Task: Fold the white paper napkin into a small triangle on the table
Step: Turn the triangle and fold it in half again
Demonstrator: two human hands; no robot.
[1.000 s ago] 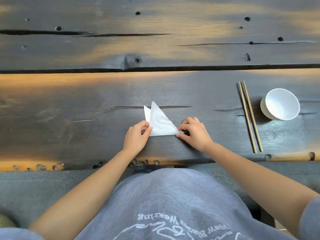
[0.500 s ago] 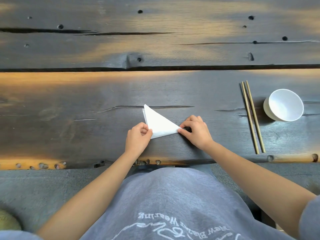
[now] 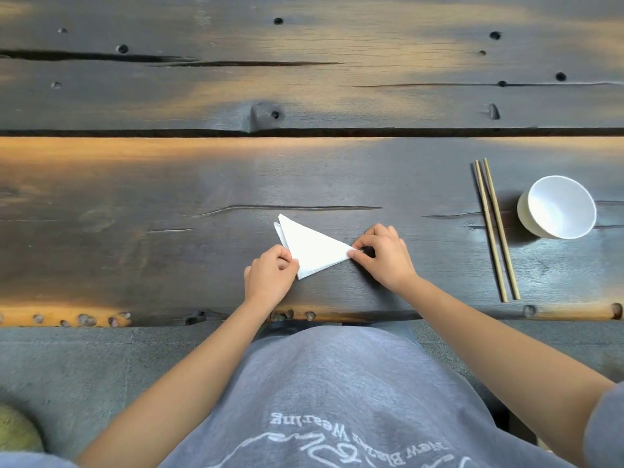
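The white paper napkin (image 3: 310, 246) lies folded as a small triangle on the dark wooden table (image 3: 169, 184), near its front edge. One point faces away from me at the upper left. My left hand (image 3: 270, 276) pinches the napkin's lower left corner between thumb and fingers. My right hand (image 3: 383, 256) pinches its right tip with thumb and forefinger. Layered edges show along the napkin's left side.
A pair of wooden chopsticks (image 3: 493, 229) lies to the right, pointing away from me. A white bowl (image 3: 559, 207) stands just right of them, tilted towards me. A long gap (image 3: 371, 132) runs between the table's planks farther back.
The raised flap of the napkin has been laid down flat, so it now forms one flat triangle. Both hands have stayed at its two near corners.
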